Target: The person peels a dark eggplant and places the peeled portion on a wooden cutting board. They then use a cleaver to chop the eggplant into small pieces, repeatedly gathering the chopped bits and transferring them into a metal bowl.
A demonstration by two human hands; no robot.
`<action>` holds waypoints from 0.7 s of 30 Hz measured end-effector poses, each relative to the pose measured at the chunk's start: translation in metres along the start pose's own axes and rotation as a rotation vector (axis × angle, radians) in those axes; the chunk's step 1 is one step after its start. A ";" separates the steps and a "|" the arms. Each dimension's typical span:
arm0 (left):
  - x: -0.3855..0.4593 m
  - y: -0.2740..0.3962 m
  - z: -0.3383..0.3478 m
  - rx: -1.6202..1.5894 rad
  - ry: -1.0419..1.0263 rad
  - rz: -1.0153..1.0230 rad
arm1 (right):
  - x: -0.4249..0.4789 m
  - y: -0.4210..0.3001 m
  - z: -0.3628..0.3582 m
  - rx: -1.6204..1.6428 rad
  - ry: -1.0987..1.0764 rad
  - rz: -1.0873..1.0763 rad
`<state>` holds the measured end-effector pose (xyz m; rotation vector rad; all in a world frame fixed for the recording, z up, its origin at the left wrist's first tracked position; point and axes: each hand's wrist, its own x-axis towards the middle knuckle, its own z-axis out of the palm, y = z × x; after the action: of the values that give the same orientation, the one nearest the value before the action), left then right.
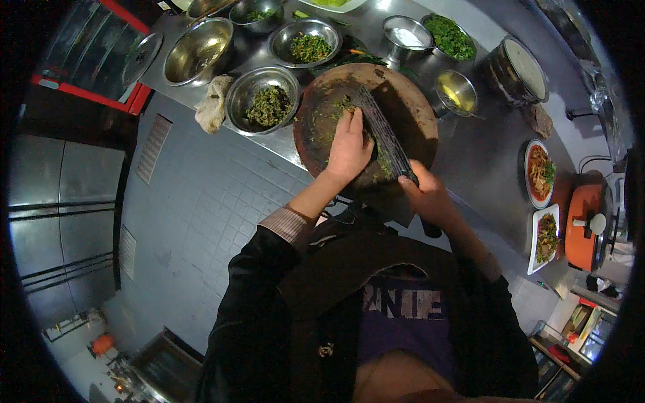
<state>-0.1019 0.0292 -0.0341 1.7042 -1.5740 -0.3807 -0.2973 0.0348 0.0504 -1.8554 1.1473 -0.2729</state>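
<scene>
A round wooden chopping block (418, 101) stands before me, strewn with chopped green scraps (385, 163). My right hand (428, 191) grips a cleaver (383, 123) by its handle, the blade reaching away from me over the block. Fingers stretched out, my left hand (350, 146) lies on the block just left of the blade. Its fingertips touch a small pile of chopped greens (342, 105); its palm side is hidden. Left of the block, a steel bowl (238, 83) contains dark minced greens (269, 106).
Beyond the block sit a steel bowl (276, 38) of chopped vegetables, a cup (395, 43) of white powder and a bowl of herbs (448, 38). Two plated dishes (540, 174) and an orange pot (579, 231) stand right. A cloth (214, 103) hangs at the counter's edge.
</scene>
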 end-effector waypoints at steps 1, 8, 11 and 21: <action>0.000 0.002 0.001 0.059 -0.018 0.042 | -0.001 0.006 0.000 0.020 -0.005 0.029; 0.018 0.000 -0.017 0.035 -0.063 0.155 | -0.013 0.019 -0.016 0.372 0.092 0.119; 0.026 0.003 -0.029 -0.188 -0.048 0.069 | -0.016 0.021 -0.021 0.427 0.124 0.123; 0.022 0.015 -0.044 -0.058 -0.134 0.081 | -0.008 0.008 -0.029 0.680 0.034 0.114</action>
<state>-0.0786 0.0243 0.0118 1.5936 -1.7063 -0.5037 -0.3236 0.0232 0.0624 -1.1883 1.0121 -0.5536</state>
